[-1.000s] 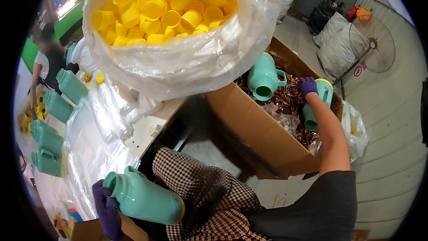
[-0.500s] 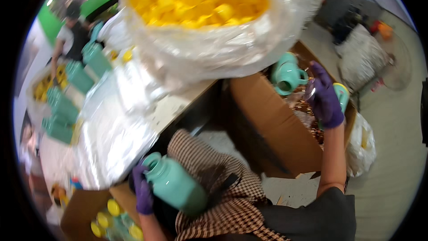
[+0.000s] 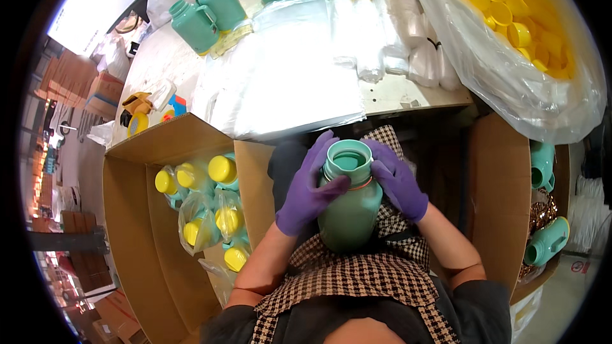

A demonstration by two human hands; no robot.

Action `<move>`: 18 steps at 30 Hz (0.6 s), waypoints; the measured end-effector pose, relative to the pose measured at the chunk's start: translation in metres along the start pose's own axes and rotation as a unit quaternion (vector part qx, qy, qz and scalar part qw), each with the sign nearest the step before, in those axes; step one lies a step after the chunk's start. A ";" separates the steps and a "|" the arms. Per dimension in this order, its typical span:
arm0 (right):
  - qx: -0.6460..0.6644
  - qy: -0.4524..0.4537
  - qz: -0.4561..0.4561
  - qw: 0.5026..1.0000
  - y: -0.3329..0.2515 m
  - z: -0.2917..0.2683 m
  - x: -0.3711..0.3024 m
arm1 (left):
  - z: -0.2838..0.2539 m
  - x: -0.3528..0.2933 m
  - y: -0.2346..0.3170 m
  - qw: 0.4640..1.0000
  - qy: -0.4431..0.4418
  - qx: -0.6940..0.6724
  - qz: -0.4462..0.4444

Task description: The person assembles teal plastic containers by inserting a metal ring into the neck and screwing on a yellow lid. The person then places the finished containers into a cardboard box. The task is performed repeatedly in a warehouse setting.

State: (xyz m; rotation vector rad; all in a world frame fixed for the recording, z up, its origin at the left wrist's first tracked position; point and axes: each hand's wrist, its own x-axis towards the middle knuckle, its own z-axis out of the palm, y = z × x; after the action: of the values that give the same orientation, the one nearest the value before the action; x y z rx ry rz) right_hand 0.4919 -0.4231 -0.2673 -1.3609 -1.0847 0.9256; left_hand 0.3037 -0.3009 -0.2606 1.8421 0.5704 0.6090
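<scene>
A turquoise wide-necked flask (image 3: 349,220) stands upright in my lap, its mouth uncovered and facing up. My left hand (image 3: 312,185), in a purple glove, curls round the left of its neck and shoulder, thumb across the front. From the other side my right hand (image 3: 398,181), gloved alike, presses its fingers against the neck. A thin reddish band (image 3: 362,185) runs across the front of the flask's neck between the hands. Whether the right fingers also hold this band cannot be made out.
An open carton (image 3: 143,242) at left holds several yellow-capped flasks, some bagged. At right, another carton (image 3: 497,191) contains turquoise flasks and shiny copper-coloured pieces. Plastic bags (image 3: 293,70) and more flasks (image 3: 213,0) cover the table. A big bag of yellow caps (image 3: 503,13) stands far right.
My right hand has come from the right carton to the flask; the clear, shiny thing at its fingers no longer shows. The flask, tilted in my left hand before, is upright. The view has swung left.
</scene>
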 end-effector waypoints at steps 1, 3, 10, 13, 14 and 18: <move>0.073 0.000 0.040 0.997 0.005 0.008 -0.002 | -0.002 0.001 0.002 0.998 -0.018 -0.046 -0.035; 0.074 0.022 -0.012 0.997 0.012 0.019 0.000 | -0.006 0.006 0.013 0.983 -0.055 -0.138 -0.104; 0.081 0.016 -0.001 0.997 0.014 0.021 0.008 | -0.002 0.001 -0.007 0.978 0.000 -0.168 -0.120; 0.088 0.030 -0.011 0.996 0.021 0.023 0.011 | 0.012 -0.008 -0.007 0.977 0.094 -0.153 -0.113; 0.052 0.031 -0.011 0.998 0.028 0.023 0.011 | 0.011 -0.007 -0.002 0.975 0.087 -0.155 -0.132; -0.092 -0.001 -0.010 0.996 0.040 0.016 0.007 | -0.006 -0.014 0.008 0.985 0.017 0.002 -0.170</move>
State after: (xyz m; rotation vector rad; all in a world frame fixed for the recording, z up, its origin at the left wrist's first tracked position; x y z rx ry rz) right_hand 0.4822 -0.4103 -0.3086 -1.4959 -1.2080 0.8280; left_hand 0.2899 -0.3085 -0.2530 1.6884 0.8867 0.4080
